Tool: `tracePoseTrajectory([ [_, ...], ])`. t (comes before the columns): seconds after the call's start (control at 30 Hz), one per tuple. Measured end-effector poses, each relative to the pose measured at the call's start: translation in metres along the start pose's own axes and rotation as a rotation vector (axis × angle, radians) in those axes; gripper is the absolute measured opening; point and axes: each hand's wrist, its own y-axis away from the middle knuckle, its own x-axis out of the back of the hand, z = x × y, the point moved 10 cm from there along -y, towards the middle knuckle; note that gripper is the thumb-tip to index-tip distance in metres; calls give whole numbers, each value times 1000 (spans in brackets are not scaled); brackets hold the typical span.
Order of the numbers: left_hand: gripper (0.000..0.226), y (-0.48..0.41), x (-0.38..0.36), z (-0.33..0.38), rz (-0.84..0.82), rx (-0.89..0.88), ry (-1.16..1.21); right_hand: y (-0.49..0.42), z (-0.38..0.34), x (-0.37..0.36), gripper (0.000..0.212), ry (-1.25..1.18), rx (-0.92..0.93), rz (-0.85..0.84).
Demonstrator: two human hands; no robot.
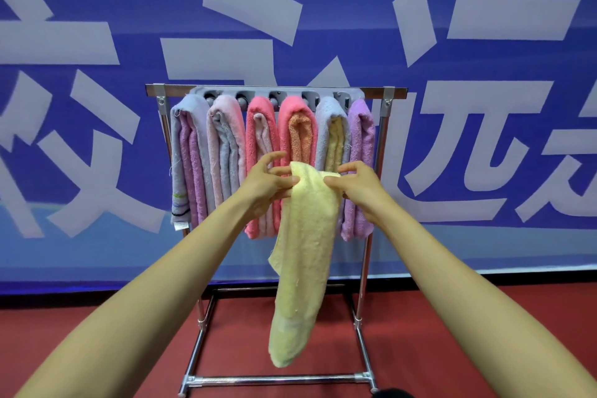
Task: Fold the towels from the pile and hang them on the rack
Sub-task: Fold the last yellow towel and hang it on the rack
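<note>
Left hand (268,185), right hand (359,188) pinch yellow towel (305,252) — top edge between fingertips.

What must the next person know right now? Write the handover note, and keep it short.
Left hand: pinches the top edge of the yellow towel.
Right hand: pinches the same edge beside it.
The yellow towel hangs down long and narrow in front of the rack, not on it.
Done: six towel bundles hang side by side on the rack.
Left: hang the yellow towel. The pile is out of view, so what remains there cannot be told.
</note>
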Motion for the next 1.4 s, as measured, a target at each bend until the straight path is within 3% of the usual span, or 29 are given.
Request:
tracePoseTrajectory([
  [0.17, 62, -1, 1, 0, 0, 8, -61, -3, 7, 3, 24, 37, -34, -13],
  [0.47, 67, -2, 1, -1, 26, 10, -43, 8, 15, 2, 46, 57, -46, 35],
  [0.6, 68, -1, 2, -3, 49, 47, -26, 8, 10, -2, 45, -12, -9, 31],
  [0.77, 87, -2, 0, -3, -3, 81, -108, 0, -12, 1, 44, 35, 14, -17],
  [0.97, 66, -4, -2, 6, 51, -18, -47, 2, -29, 1, 27, 151, 17, -107],
  [1.07, 61, -6, -1, 9, 101, -32, -40, 5, -17, 5, 42, 240, -12, -114],
  [1.17, 61, -7, -6, 5, 101, -7, -32, 4, -10, 11, 51, 178, -27, -36],
  [1.3, 63, -9, -4, -1, 131, 15, 6, 7, -8, 6, 42, 51, -89, -60],
  [1.4, 59, -9, 0, -1, 156, 20, 31, 11, -4, -5, 51, 56, -128, -110],
])
